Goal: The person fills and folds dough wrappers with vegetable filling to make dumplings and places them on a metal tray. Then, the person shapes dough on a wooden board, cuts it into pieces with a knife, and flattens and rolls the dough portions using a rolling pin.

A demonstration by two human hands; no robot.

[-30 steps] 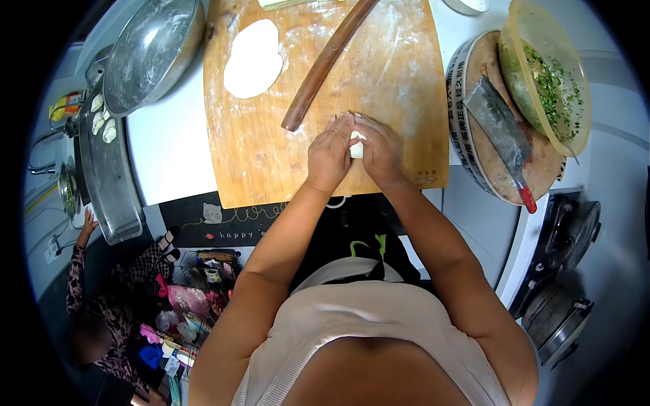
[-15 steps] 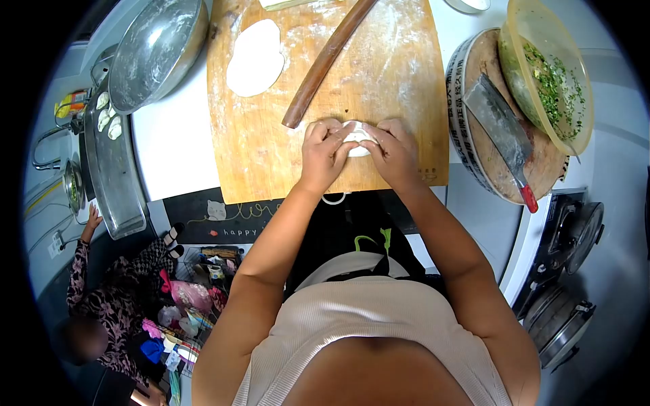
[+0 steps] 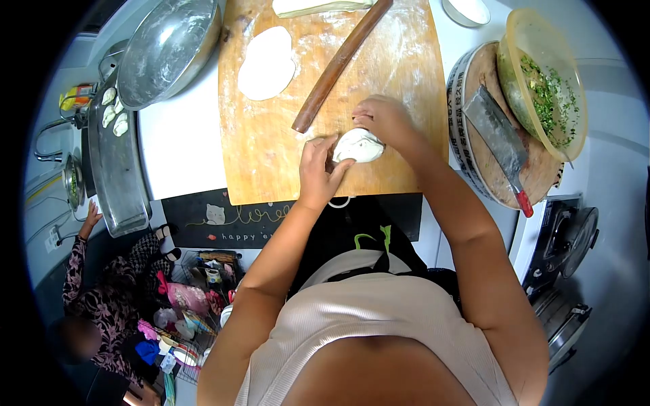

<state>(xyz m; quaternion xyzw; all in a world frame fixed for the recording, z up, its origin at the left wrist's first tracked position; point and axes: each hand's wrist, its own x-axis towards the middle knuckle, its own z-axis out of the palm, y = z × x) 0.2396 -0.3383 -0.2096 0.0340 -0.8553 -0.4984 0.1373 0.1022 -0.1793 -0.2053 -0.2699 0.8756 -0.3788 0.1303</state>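
A white filled dough dumpling (image 3: 359, 147) lies near the front of the floured wooden board (image 3: 406, 81). My left hand (image 3: 319, 172) grips its left side, thumb at the near edge and fingers at the far edge. Just beyond the dumpling's far right side is my right hand (image 3: 389, 120), slightly blurred, its fingers curled together; whatever they may hold is hidden. A brown rolling pin (image 3: 342, 64) lies slanted across the board. To its left rests a flat, rolled-out piece of dough (image 3: 267, 64), and a thick strip of dough (image 3: 318, 7) lies at the far edge.
On the right, a round chopping board (image 3: 484, 169) carries a cleaver (image 3: 497, 128) and a yellowish bowl (image 3: 575, 128) with chopped greens. A metal basin (image 3: 169, 47) stands left, beside a long tray (image 3: 122, 183) holding several dough pieces. Another person (image 3: 115, 304) is at lower left.
My right hand has moved up and right, off the dumpling's near side, while my left hand stays on it. The dumpling shows more openly now. The whole view has shifted slightly.
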